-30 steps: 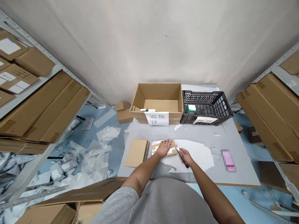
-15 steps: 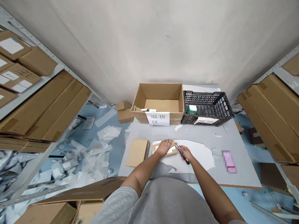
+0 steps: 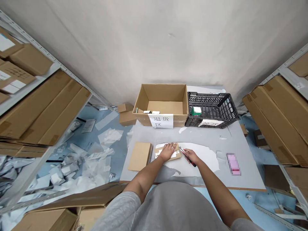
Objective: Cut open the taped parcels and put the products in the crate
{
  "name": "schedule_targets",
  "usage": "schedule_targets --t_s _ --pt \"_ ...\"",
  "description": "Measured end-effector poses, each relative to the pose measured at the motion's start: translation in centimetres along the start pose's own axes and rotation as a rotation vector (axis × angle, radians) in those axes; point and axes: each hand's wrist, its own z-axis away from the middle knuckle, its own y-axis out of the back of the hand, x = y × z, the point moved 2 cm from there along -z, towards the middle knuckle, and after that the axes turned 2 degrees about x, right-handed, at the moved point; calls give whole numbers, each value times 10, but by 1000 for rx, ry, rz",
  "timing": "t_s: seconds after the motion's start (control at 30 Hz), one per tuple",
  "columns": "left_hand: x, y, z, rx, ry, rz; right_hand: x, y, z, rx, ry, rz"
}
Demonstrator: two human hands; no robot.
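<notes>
My left hand (image 3: 168, 151) lies over a small cardboard box (image 3: 177, 154) with a white label, holding it against the table with its fingers spread across the top. My right hand (image 3: 191, 157) is closed round a black and red utility knife (image 3: 187, 156). The knife's tip points up and left at the box's right end; I cannot tell whether the blade touches the cardboard. Beneath the small box and the knife is a torn white sheet (image 3: 204, 160). A larger, flat brown box (image 3: 139, 156) lies to the left of my left hand.
An open carton (image 3: 166, 89) with a paper sign and a black plastic crate (image 3: 211, 122) holding a green-white box (image 3: 196, 111) stand at the table's back. A pixelated pink item (image 3: 233, 164) lies right. Shelves of cartons (image 3: 45, 109) flank me; wrapping scraps (image 3: 101, 160) litter the floor.
The view has shifted slightly. The knife in my right hand has turned a little flatter, its handle end swinging outward. My left hand stays on the small box.
</notes>
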Motion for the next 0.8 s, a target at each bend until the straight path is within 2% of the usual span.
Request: schedule_targets --t_s 0.47,0.57,0.7,0.8 --pt "4 10 4 4 -73 -35 21 -1 28 -46 -4 49" --pt "4 9 4 0 -83 -19 25 -2 38 -37 -42 25" --pt "5 6 6 -3 -110 -48 17 -5 39 57 -68 -94" --pt "6 6 7 -2 -103 -55 6 -10 29 68 -75 -138"
